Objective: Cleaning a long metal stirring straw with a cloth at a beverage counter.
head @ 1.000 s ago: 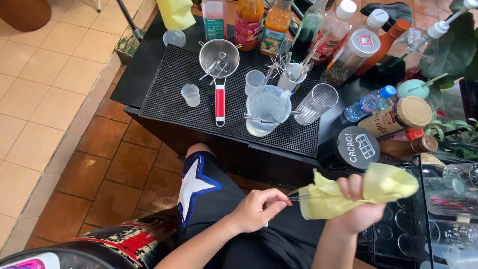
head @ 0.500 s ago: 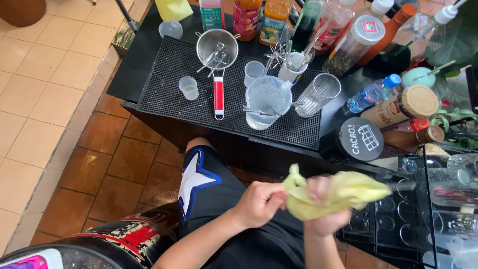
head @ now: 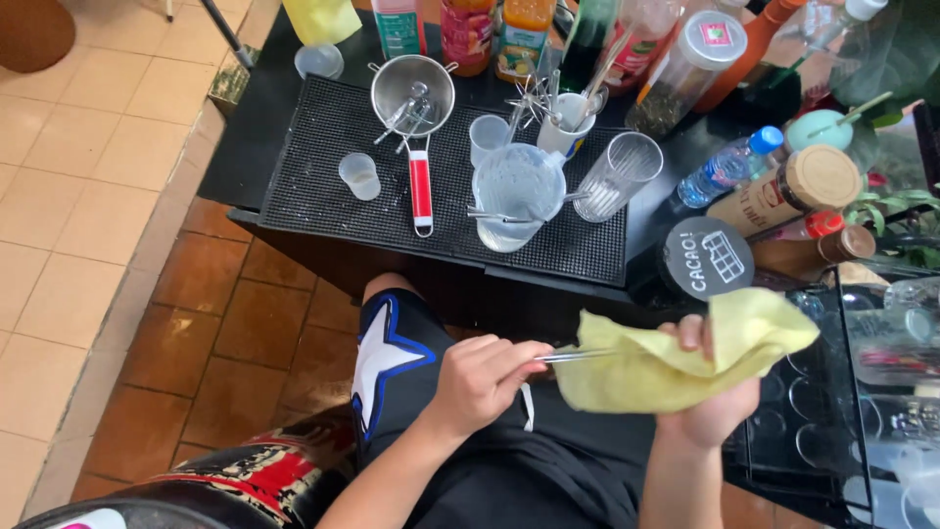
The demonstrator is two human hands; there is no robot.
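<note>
1. Tiled floor is showing below a black counter [head: 676,147], where a rubber mat [head: 323,186] is carrying washed bar gear.
2. Left hand [head: 480,377] is pinching a thin metal tool [head: 573,357] at its near end, fingers closed on it.
3. Right hand [head: 710,392] is gripping a yellow cloth [head: 676,358], folded around the tool's far end, which is lying hidden inside; both are hanging in the air over the person's lap, just below the counter edge.
4. Drying looks to be under way on this piece, not finished: the tool is not yet on the mat.
5. A strainer [head: 413,93], a jug [head: 517,191], a ribbed glass [head: 619,174] and small cups [head: 359,176] are already sitting on the mat.
</note>
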